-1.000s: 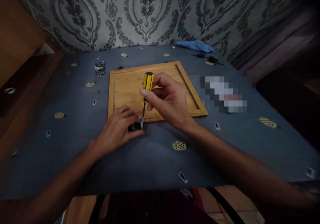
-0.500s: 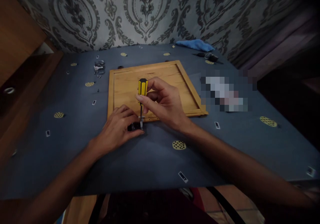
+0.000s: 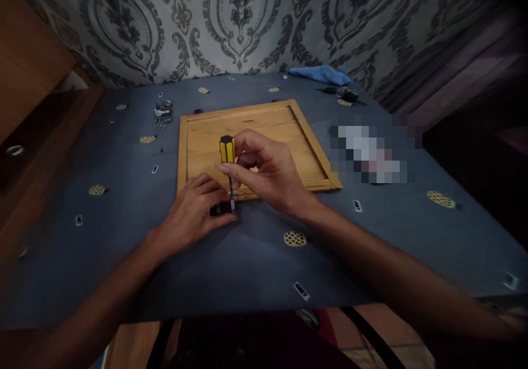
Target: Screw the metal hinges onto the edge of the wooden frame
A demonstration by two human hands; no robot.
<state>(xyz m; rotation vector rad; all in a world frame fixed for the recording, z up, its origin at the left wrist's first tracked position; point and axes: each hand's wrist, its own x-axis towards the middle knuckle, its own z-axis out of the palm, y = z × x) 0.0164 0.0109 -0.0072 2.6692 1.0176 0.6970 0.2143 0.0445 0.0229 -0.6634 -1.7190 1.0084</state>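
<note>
Screwdriver (image 3: 226, 151) grasped in our right hand (image 3: 270, 172) had tipped leftward; our left hand (image 3: 198, 207) gripped the metal fitting (image 3: 232, 206), keeping our work there.

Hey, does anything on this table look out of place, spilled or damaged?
No spill or damage stands out. One small dark piece lies loose left of the wooden panel, apart from the cluster of metal parts, so it looks stray. The pixelated patch at right hides what's there.

My left hand (image 3: 197, 207) and right hand (image 3: 270, 174) are bare, forearms (image 3: 127, 281) too; below my hands sits dark maroon clothing (image 3: 251, 341).
</note>
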